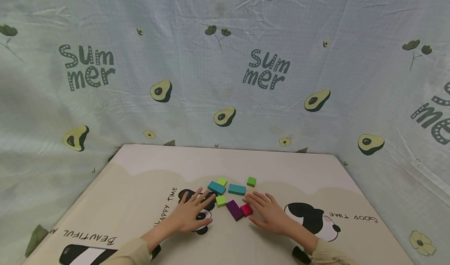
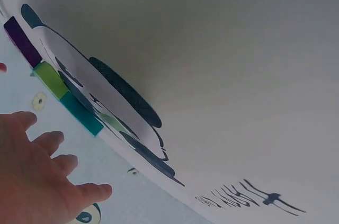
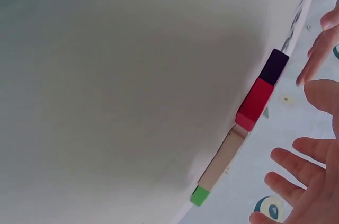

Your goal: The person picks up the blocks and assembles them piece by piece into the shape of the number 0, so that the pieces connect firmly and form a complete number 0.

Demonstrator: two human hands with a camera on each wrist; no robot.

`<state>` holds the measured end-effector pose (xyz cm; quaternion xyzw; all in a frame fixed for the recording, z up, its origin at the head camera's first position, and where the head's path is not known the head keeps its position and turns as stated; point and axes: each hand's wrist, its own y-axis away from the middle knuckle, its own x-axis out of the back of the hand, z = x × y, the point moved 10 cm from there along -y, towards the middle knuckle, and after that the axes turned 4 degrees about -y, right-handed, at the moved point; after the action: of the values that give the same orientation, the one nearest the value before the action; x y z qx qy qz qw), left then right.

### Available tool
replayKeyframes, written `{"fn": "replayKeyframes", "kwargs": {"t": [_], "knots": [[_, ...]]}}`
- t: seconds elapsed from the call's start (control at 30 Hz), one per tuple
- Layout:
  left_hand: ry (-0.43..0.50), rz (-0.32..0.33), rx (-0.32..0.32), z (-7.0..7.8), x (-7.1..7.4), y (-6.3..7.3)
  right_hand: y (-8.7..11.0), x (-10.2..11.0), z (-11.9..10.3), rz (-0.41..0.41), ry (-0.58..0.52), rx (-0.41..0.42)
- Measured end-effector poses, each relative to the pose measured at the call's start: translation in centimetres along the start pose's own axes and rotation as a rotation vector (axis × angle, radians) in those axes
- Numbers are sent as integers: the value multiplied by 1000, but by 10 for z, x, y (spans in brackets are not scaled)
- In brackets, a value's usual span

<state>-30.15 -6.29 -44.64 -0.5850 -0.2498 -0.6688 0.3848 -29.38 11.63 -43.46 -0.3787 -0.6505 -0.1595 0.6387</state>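
Observation:
A loose group of small blocks lies on the table between two spread hands. My left hand (image 1: 190,214), fingers straight and apart, is left of a yellow-green cube (image 1: 220,201) and a teal block (image 1: 216,187). My right hand (image 1: 270,215) has its fingers extended beside a red cube (image 1: 247,210); neither hand holds anything. A purple block (image 1: 234,210) sits against the red cube. Behind are a second teal block (image 1: 237,189), another yellow-green cube (image 1: 222,182) and a green cube (image 1: 251,181). A plain wooden block (image 3: 222,159), mostly hidden by the right hand in the head view, shows in the right wrist view.
The table top (image 1: 225,159) carries printed animals and lettering, including a panda face under the left hand and a black-and-white dog face (image 1: 313,220) at right. A pale curtain (image 1: 197,69) with avocado prints hangs behind and at the sides.

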Motion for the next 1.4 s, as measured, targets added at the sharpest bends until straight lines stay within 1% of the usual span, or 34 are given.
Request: {"fn": "replayKeyframes", "kwargs": {"t": [0.13, 0.3, 0.43, 0.63, 0.73, 0.87, 0.97, 1.13, 1.4], "knots": [[-4, -21, -25, 4, -1, -6, -4, 1, -6, 7, 0, 22], [-31, -46, -57, 7, -5, -12, -9, -6, -9, -50, -16, 5], [-33, -78, -75, 10, -8, -13, -13, -12, -12, -93, -15, -8], [-73, -107, -97, 13, -11, -13, -18, -16, -21, -88, 41, 36], [-101, -108, -120, 15, -12, -14, -20, -19, -25, -103, 75, 53], [-125, -111, -146, 17, -13, -15, -23, -22, -28, -127, 90, 52], [-144, -110, -166, 18, -14, -15, -24, -22, -30, -119, 109, 57], [-177, -98, -196, 20, -10, -16, -26, -20, -32, -86, 138, 77], [-204, -95, -224, 26, -5, -15, -34, -20, -37, -71, 212, 91]]}}
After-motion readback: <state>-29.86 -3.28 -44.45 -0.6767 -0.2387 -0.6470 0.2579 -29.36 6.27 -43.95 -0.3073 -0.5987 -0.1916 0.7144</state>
